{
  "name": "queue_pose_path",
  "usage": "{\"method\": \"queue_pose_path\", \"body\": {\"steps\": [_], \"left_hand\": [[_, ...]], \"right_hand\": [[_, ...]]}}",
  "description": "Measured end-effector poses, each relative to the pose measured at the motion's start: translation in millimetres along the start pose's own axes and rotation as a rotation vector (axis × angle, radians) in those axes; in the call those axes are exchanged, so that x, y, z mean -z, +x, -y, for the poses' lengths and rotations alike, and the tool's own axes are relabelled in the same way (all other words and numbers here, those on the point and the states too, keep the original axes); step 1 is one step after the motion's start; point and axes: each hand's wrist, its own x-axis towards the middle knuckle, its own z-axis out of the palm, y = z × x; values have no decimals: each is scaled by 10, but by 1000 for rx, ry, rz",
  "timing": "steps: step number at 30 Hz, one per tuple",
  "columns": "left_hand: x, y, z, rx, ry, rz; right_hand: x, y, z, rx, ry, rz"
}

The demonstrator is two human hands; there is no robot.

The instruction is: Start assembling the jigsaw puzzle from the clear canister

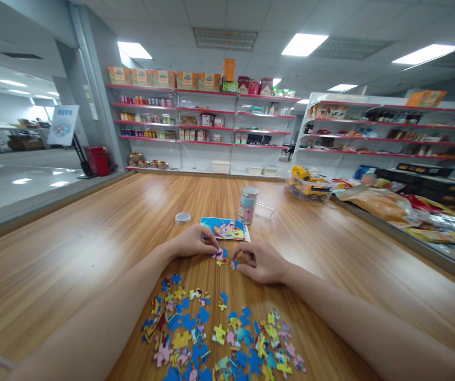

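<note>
Head view: both hands meet over the wooden bench (pixel 72 254). Left hand (pixel 193 241) fingertips pinched on a small joined cluster of puzzle pieces (pixel 220 255); right hand (pixel 261 261) pinches a blue piece (pixel 234 264) just beside that cluster, grip narrow on both. Loose puzzle pieces (pixel 215 333) spread near the person, between the forearms. Just beyond the hands lies a cartoon picture card (pixel 225 228), touching-close to a printed tin (pixel 247 205); its lid (pixel 182 217) sits to the left. Writing on tin and card too small to read. Far right, a clear box of yellow toy trucks (pixel 310 186). Snack packets (pixel 402 209) line the right bench edge. Bare bench left and far. Shelf labels unreadable.
</note>
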Motion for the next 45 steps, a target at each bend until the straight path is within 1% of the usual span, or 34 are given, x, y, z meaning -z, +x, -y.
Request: {"method": "queue_pose_path", "body": {"steps": [2, 7, 11, 14, 18, 21, 24, 28, 31, 36, 45], "left_hand": [[-4, 5, 1, 10, 7, 8], [-6, 22, 17, 32, 44, 10], [-1, 30, 11, 17, 71, 22], [5, 36, -6, 2, 94, 30], [2, 49, -3, 7, 154, 26], [-30, 65, 6, -26, 144, 47], [-90, 86, -23, -76, 141, 47], [-166, 107, -100, -139, 175, 27], [-188, 111, -135, -134, 177, 13], [-192, 112, -120, -107, 158, 6], [-185, 112, -96, -156, 138, 12]], "right_hand": [[7, 3, 21, -9, -22, -1], [-27, 36, 34, -91, -88, -55], [-52, 51, 21, -130, -99, -101], [-69, 59, -18, -140, -47, -130], [-99, 73, -86, -171, 78, -194], [-105, 89, -95, -161, 102, -262], [-88, 105, -65, -191, 115, -299], [-74, 118, -45, -218, 171, -282], [-91, 118, -66, -205, 200, -244], [-123, 116, -82, -190, 173, -236], [-149, 115, -87, -168, 93, -255]]}}
